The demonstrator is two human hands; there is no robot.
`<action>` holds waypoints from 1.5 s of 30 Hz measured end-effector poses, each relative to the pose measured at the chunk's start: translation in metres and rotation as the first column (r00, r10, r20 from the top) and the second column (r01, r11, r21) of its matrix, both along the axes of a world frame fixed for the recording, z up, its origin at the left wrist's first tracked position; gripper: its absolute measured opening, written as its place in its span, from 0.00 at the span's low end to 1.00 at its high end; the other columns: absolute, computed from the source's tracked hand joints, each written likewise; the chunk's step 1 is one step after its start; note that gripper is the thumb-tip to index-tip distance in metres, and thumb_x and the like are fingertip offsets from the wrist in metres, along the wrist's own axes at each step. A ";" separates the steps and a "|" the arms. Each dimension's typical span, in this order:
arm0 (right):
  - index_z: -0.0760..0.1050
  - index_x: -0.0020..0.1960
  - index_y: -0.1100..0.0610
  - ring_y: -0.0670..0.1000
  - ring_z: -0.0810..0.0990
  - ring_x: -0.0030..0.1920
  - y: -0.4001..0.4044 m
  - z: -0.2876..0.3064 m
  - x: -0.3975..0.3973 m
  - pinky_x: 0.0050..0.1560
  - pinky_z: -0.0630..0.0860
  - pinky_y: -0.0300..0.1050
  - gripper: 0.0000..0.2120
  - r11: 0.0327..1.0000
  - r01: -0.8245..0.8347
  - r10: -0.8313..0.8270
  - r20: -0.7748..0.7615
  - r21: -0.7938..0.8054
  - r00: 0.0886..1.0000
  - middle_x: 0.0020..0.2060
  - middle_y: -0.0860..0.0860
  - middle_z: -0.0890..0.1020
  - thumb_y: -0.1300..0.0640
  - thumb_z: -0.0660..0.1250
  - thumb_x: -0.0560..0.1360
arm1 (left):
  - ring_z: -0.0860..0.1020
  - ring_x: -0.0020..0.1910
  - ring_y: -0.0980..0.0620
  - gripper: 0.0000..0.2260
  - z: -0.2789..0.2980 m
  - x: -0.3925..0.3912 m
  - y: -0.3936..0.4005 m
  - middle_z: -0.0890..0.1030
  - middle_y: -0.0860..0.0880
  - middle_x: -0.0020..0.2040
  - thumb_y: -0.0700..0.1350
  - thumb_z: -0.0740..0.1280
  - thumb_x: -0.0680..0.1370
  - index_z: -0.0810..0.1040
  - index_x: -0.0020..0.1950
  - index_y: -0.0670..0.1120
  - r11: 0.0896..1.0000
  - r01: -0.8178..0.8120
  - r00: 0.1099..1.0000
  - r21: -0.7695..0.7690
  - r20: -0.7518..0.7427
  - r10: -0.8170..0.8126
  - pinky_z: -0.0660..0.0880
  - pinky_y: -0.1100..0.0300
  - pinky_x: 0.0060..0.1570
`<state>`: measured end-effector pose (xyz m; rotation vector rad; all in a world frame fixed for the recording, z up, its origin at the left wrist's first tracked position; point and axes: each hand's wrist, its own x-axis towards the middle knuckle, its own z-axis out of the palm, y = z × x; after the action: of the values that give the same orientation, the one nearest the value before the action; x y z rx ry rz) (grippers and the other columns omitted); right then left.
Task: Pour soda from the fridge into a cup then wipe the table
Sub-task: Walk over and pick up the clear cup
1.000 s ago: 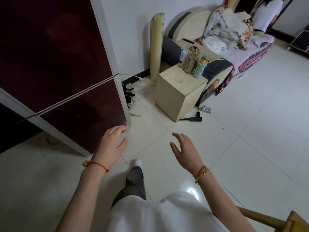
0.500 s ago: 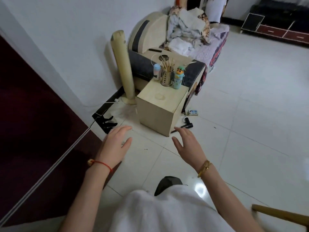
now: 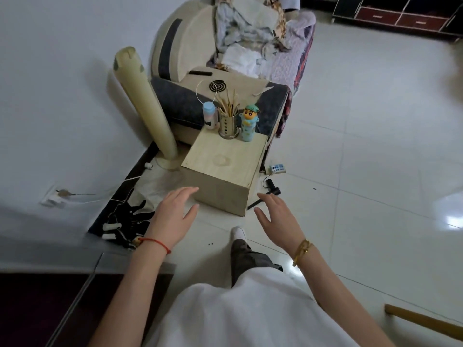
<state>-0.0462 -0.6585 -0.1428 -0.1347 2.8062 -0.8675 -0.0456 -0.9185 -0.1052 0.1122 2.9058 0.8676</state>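
Note:
Both my hands hang in front of me, empty, fingers straight and relaxed. My left hand wears a red string at the wrist; my right hand wears a gold bracelet. Just beyond them stands a small pale wooden table with a faint ring mark on its top. The dark red fridge shows only at the bottom left corner, its doors closed. No soda and no cup can be seen.
On the table's far edge stand a pastel bottle, a metal chopstick holder and a cartoon-figure bottle. A beige tower fan stands left, a cluttered sofa behind. A power strip and a black tool lie on the white tiles.
My view has swung right, away from the fridge, which slid to the bottom left corner. The small table now sits straight ahead and closer. Both hands stay empty.

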 end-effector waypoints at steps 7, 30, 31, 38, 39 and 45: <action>0.67 0.72 0.56 0.51 0.74 0.63 0.008 0.008 -0.138 0.67 0.69 0.45 0.21 0.999 0.007 -0.006 0.045 -0.033 0.999 0.64 0.51 0.74 0.51 0.58 0.82 | 0.69 0.70 0.52 0.19 -0.001 -0.141 0.006 0.72 0.52 0.69 0.46 0.63 0.80 0.69 0.72 0.51 0.999 -0.038 0.999 0.036 0.020 0.037 0.67 0.56 0.69; 0.74 0.66 0.59 0.58 0.76 0.62 -0.009 -0.179 -0.366 0.65 0.72 0.50 0.17 0.948 0.315 -0.274 0.412 -0.034 0.869 0.62 0.57 0.77 0.59 0.56 0.81 | 0.70 0.69 0.46 0.36 -0.207 -0.385 0.006 0.68 0.45 0.71 0.44 0.74 0.73 0.61 0.77 0.46 0.999 -0.039 0.914 0.038 0.405 0.020 0.69 0.51 0.69; 0.75 0.66 0.59 0.58 0.77 0.61 -0.013 -0.193 -0.372 0.64 0.73 0.49 0.16 0.942 0.334 -0.283 0.435 -0.044 0.855 0.61 0.57 0.78 0.60 0.56 0.81 | 0.69 0.69 0.46 0.37 -0.223 -0.387 0.008 0.68 0.45 0.72 0.44 0.74 0.72 0.60 0.77 0.47 0.999 -0.036 0.905 0.039 0.425 0.016 0.68 0.51 0.69; 0.77 0.65 0.58 0.56 0.77 0.62 -0.034 -0.287 -0.398 0.65 0.72 0.49 0.16 0.904 0.410 -0.292 0.529 -0.119 0.797 0.61 0.56 0.80 0.62 0.56 0.80 | 0.69 0.70 0.47 0.44 -0.330 -0.393 0.024 0.63 0.46 0.74 0.43 0.77 0.70 0.55 0.78 0.49 0.989 -0.101 0.879 0.106 0.475 0.039 0.70 0.53 0.68; 0.77 0.65 0.58 0.56 0.77 0.63 -0.037 -0.299 -0.400 0.65 0.72 0.49 0.16 0.903 0.412 -0.290 0.528 -0.126 0.798 0.61 0.56 0.80 0.62 0.57 0.80 | 0.70 0.69 0.48 0.44 -0.342 -0.395 0.026 0.64 0.46 0.74 0.44 0.77 0.70 0.55 0.78 0.49 0.986 -0.119 0.882 0.117 0.468 0.051 0.71 0.56 0.66; 0.79 0.62 0.57 0.52 0.81 0.56 -0.054 -0.345 -0.409 0.58 0.74 0.40 0.14 0.877 0.433 -0.308 0.448 -0.207 0.839 0.56 0.54 0.83 0.60 0.61 0.79 | 0.73 0.65 0.51 0.40 -0.391 -0.410 0.036 0.69 0.48 0.71 0.45 0.78 0.68 0.62 0.76 0.51 0.960 -0.160 0.897 0.228 0.439 0.045 0.73 0.54 0.64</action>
<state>-0.4549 -0.7122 -0.4877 0.5174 2.3245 -1.2438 -0.4557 -0.8824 -0.4962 -0.1943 2.3946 1.1236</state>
